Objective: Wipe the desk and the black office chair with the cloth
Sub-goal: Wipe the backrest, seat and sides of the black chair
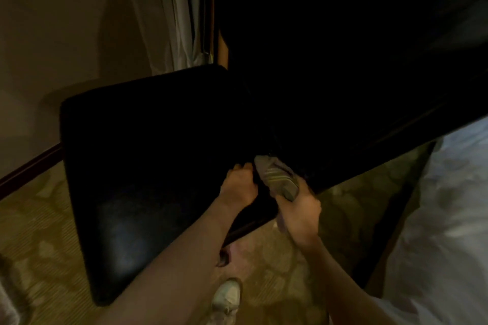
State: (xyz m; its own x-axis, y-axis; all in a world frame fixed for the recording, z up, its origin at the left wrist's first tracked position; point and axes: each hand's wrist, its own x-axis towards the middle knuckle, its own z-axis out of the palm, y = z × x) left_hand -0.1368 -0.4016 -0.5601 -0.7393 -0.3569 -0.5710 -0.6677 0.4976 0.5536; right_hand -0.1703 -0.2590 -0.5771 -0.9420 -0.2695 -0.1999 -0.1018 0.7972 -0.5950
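Right grip [298, 208]: clamped round the lower end of the cloth, thumb side up, forearm coming in from the lower right.
Cloth [277, 174]: pale, striped and folded long; upper end pushed into the dark crease where the chair seat meets the black panel; lower end inside the right grip.
Left grip [239, 187]: just beside the cloth on its left, fingers bent, tips down at the same crease; too dark to tell whether closed on anything.
Chair seat [145, 166]: black, padded, with rounded corners; set at a tilt, with the near corner low at the bottom left and the far edge up by the curtain; faint sheen on the near half.
Black panel [343, 60]: fills the upper right; straight lower edge slants down from the right border to the right grip; too dark to tell chair back from tabletop.
Seat edge on the right: hidden under the left forearm, carpet showing directly past it.
Carpet [290, 272]: patterned, open between the seat and the bed, and again in a strip left of the seat.
Shoe [227, 295]: pale, on the carpet beside the seat's near right edge.
Bed [449, 219]: white linen along the right border, close under the panel's lower edge.
Wall [52, 34] and baseboard [29, 163]: left side, near the seat's left corner.
Curtain [171, 8]: hangs behind the seat's far edge.
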